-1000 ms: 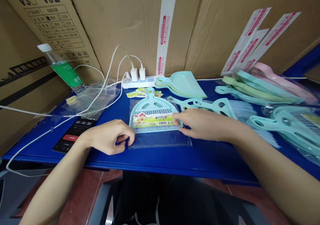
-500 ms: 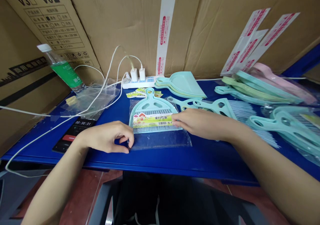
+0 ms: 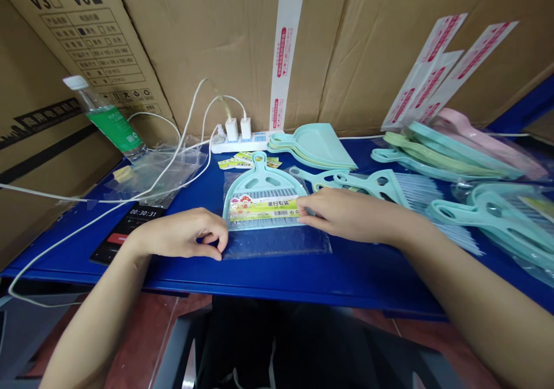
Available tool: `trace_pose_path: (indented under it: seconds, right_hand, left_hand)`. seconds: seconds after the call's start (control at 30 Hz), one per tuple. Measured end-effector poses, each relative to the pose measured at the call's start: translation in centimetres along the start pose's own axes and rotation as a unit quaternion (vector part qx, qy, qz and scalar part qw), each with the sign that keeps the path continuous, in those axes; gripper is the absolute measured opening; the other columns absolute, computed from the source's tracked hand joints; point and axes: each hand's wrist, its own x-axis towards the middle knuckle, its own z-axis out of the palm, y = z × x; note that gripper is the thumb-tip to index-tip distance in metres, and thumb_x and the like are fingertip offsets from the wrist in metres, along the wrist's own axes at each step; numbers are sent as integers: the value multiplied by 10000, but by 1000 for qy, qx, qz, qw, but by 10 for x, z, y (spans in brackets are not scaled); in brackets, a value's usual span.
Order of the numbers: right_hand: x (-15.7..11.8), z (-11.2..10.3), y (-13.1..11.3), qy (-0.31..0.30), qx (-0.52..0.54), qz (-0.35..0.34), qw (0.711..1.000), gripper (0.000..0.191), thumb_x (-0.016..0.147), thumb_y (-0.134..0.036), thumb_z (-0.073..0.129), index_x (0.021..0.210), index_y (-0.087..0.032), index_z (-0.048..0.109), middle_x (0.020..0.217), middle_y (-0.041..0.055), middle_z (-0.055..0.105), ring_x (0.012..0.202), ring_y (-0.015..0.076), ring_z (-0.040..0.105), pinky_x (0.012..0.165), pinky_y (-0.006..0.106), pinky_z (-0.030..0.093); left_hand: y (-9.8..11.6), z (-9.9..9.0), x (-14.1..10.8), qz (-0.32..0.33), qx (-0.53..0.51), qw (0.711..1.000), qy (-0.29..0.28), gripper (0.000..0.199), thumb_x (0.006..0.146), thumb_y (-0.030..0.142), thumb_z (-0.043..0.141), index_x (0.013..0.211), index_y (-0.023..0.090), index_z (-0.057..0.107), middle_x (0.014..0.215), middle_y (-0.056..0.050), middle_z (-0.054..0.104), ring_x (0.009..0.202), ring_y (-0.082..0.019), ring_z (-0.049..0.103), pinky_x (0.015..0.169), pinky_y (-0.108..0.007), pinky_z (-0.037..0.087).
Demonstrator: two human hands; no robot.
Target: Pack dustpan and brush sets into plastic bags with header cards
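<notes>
A light-blue dustpan (image 3: 261, 175) with a grey-bristled brush lies in a clear plastic bag (image 3: 277, 245) on the blue table. Over the bristles is a yellow-green label card (image 3: 264, 208) printed with mushrooms. My left hand (image 3: 194, 234) pinches the bag's lower left corner between thumb and fingers. At the label's right end is my right hand (image 3: 331, 213), its fingers closed together over the bag's right side; whatever they grip there is too small to make out.
Brushes (image 3: 385, 187), stacked dustpans (image 3: 320, 143) and wrapped sets (image 3: 511, 216) lie right and behind. A power strip (image 3: 259, 142) with white cables, a bottle (image 3: 112, 124), loose plastic bags (image 3: 151, 172) and a phone (image 3: 125, 233) are at left. Cardboard (image 3: 225, 37) stands behind.
My left hand has shifted very slightly left at the bag's corner. The fingers of my right hand have moved a little at the label's right end.
</notes>
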Motion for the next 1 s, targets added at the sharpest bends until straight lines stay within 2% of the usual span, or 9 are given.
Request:
trace_pose_path:
  seconds: [0.1, 0.2, 0.3, 0.43, 0.53, 0.63, 0.77, 0.87, 1.0]
  right_hand:
    - [0, 0, 0, 5, -1, -1, 1000, 186, 921, -229, 429, 741, -221, 474, 754, 51, 610, 702, 200, 555, 613, 307, 368]
    - [0, 1, 1, 20, -4, -14, 1000, 169, 908, -230, 445, 746, -217, 494, 757, 57, 615, 700, 200, 557, 606, 303, 367]
    - [0, 3, 2, 23, -9, -18, 1000, 149, 895, -247, 480, 751, -213, 504, 758, 56, 611, 700, 199, 557, 601, 295, 362]
    - [1, 2, 0, 14, -11, -3, 1000, 130, 884, -232, 509, 756, -212, 499, 762, 51, 605, 717, 201, 559, 608, 291, 356]
    - [1, 0, -2, 10, -4, -2, 1000, 122, 874, -204, 515, 756, -214, 487, 771, 49, 607, 718, 201, 552, 612, 292, 347]
    - [1, -1, -4, -4, 4, 11, 1000, 119, 878, -190, 521, 768, -214, 481, 797, 53, 615, 735, 205, 550, 625, 294, 344]
    - [0, -2, -6, -9, 8, 16, 1000, 124, 876, -176, 532, 771, -213, 478, 809, 54, 617, 750, 208, 547, 643, 294, 343]
    - [1, -2, -6, 0, 7, 9, 1000, 130, 864, -166, 528, 755, -214, 477, 781, 49, 611, 724, 202, 537, 626, 288, 333]
    - [2, -1, -4, 7, 2, 3, 1000, 135, 855, -151, 524, 748, -215, 474, 763, 43, 605, 702, 195, 527, 613, 282, 325]
  left_hand:
    - [1, -1, 0, 11, -7, 1000, 19, 134, 889, 183, 617, 756, 171, 625, 695, 35, 540, 637, -89, 496, 617, -187, 377]
    - [3, -1, 0, 16, -15, 998, 66, 138, 926, 211, 556, 807, 171, 612, 818, -11, 599, 723, -111, 536, 661, -201, 407]
    - [4, -1, 0, -4, -9, 994, 108, 177, 944, 246, 514, 793, 174, 573, 714, 20, 562, 622, -97, 474, 594, -198, 373]
    - [2, 1, 1, -38, -8, 991, 129, 179, 933, 286, 521, 809, 174, 585, 596, 60, 477, 530, -80, 388, 525, -190, 325]
    - [2, 1, 1, -37, -20, 988, 145, 129, 910, 269, 542, 887, 170, 623, 609, 59, 509, 521, -76, 382, 512, -185, 333]
    - [4, 1, 2, -28, -27, 989, 144, 104, 881, 227, 563, 920, 170, 641, 694, 33, 609, 530, -69, 403, 514, -177, 360]
    - [5, 2, 3, -25, 2, 989, 149, 160, 875, 181, 529, 947, 179, 671, 818, -3, 658, 566, -67, 462, 538, -180, 390]
    - [3, 3, 4, -32, 35, 982, 182, 182, 899, 200, 506, 887, 182, 687, 832, -17, 649, 612, -77, 510, 560, -189, 404]
    - [-1, 3, 6, -44, 73, 971, 225, 192, 903, 247, 530, 798, 181, 676, 760, -7, 627, 587, -82, 494, 571, -204, 407]
